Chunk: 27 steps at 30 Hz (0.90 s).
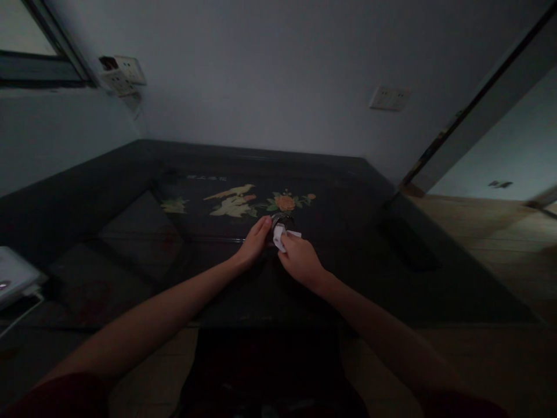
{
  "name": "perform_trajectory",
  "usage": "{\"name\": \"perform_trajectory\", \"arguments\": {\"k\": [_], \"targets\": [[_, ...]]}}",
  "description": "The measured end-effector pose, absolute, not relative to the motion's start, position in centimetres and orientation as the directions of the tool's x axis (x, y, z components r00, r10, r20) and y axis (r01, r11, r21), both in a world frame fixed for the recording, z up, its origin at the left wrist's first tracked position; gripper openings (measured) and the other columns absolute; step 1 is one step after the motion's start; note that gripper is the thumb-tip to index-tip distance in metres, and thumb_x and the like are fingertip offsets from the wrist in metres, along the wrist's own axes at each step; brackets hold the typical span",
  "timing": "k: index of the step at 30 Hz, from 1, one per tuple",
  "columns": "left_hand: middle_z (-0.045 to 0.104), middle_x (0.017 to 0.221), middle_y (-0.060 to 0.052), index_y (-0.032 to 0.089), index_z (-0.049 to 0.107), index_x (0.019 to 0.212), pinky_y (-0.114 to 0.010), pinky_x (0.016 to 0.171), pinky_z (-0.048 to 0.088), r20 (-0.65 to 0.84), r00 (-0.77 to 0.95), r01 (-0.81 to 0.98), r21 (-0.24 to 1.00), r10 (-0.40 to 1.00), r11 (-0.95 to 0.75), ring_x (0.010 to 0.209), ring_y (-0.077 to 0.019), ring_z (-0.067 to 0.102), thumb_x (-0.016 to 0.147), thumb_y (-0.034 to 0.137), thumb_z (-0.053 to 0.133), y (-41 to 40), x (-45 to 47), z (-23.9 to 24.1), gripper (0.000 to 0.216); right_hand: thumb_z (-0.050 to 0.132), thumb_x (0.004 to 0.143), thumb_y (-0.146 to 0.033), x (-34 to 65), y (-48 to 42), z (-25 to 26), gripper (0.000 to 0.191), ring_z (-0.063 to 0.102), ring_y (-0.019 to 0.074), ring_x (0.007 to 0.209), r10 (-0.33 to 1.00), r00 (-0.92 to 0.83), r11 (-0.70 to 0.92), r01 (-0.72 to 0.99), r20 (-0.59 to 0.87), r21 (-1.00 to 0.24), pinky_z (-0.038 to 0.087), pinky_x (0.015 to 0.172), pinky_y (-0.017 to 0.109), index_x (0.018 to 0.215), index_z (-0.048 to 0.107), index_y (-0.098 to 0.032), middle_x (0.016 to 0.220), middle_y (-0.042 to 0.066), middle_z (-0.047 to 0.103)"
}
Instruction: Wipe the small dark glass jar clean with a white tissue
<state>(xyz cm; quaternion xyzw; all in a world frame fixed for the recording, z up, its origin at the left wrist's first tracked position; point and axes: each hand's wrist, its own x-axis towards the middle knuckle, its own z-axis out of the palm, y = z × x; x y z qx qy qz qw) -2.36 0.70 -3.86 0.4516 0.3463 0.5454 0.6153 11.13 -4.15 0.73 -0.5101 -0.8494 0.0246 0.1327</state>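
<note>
- Dim light falls on pale, plain walls (261, 75) and on a broad, dark, glossy desk (348, 273) that fills the corner.
- At the far left, a dark-framed window (65, 67) is set in the side wall; below it, a white, round-cornered device (17, 276) at the desk's edge has a thin white cable (26, 313) plugged into it.
- Near the corner, white plastic sockets (124, 75) are clustered on the wall.
- Across the middle, the desk top bears a coloured decoration of birds (230, 203) and, to their right, an orange flower with green leaves (285, 202).
- Just in front of that decoration, the left hand (256, 238) lies along the left side of a small, dark, shiny object with a curved edge (285, 220); how firmly it grips cannot be told.
- Right of it, the right hand (301, 258) is closed on a crumpled white piece of paper or cloth (279, 237), pressed to the near side of the shiny object, between the hands.
- Farther right, a white double socket plate (389, 98) sits on the wall, and a dark, flat, oblong thing (409, 244) lies on the desk.
- At the far right, light wooden flooring (478, 232) shows past the wall's end.
</note>
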Motion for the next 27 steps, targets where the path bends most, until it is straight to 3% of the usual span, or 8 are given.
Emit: {"name": "perform_trajectory", "arguments": {"k": [4,9,14,21,27], "targets": [[0.062,0.083,0.0,0.019,0.061,0.095,-0.023,0.062,0.049,0.012,0.152,-0.4,0.915,0.988,0.051,0.072,-0.0133,0.057,0.08,0.045,0.061,0.4,-2.2,-3.2,0.03,0.043,0.083,-0.01,11.1,-3.8,0.1,0.022,0.065,0.0229,0.093,0.869,-0.433,0.492,0.808,0.241,-0.324,0.05,0.082,0.031,0.1,0.057,-0.01,0.1,0.015,0.068],[0.062,0.079,0.0,0.017,0.062,0.091,-0.02,0.063,0.048,-0.009,0.145,-0.454,0.888,0.989,0.075,0.071,-0.0115,0.057,0.079,0.042,0.063,0.4,-2.0,-2.9,0.028,0.039,0.083,-0.005,11.0,-3.4,-1.1,0.035,0.048,0.027,0.126,0.759,-0.526,0.617,0.769,0.383,-0.167,0.033,0.109,0.042,0.114,0.054,-0.002,0.127,0.024,0.056],[0.061,0.077,0.0,0.017,0.063,0.089,-0.021,0.061,0.046,-0.02,0.139,-0.472,0.878,0.99,0.084,0.069,-0.0119,0.056,0.081,0.038,0.062,0.5,-1.8,-3.0,0.022,0.037,0.083,-0.001,10.9,-3.7,-0.9,0.045,0.04,0.0293,0.132,0.757,-0.524,0.574,0.819,0.389,-0.015,0.029,0.113,0.042,0.126,0.047,0.007,0.137,0.028,0.045],[0.06,0.074,0.002,0.017,0.061,0.086,-0.02,0.063,0.046,-0.036,0.102,-0.492,0.867,0.994,0.082,0.068,-0.011,0.056,0.083,0.034,0.06,0.4,-1.8,-2.5,0.017,0.045,0.083,-0.009,11.1,-3.9,-0.8,0.041,0.055,0.0267,0.118,0.775,-0.529,0.594,0.796,0.345,-0.114,0.036,0.109,0.038,0.122,0.052,0.001,0.123,0.023,0.06],[0.059,0.072,0.002,0.018,0.061,0.089,-0.021,0.064,0.046,-0.02,0.137,-0.486,0.87,0.99,0.085,0.069,-0.0115,0.056,0.081,0.04,0.062,0.5,-1.9,-3.0,0.023,0.043,0.083,-0.006,11.1,-3.3,-1.2,0.042,0.039,0.0298,0.133,0.723,-0.559,0.633,0.772,0.407,-0.063,0.027,0.114,0.041,0.122,0.051,0.007,0.136,0.028,0.047]]}}
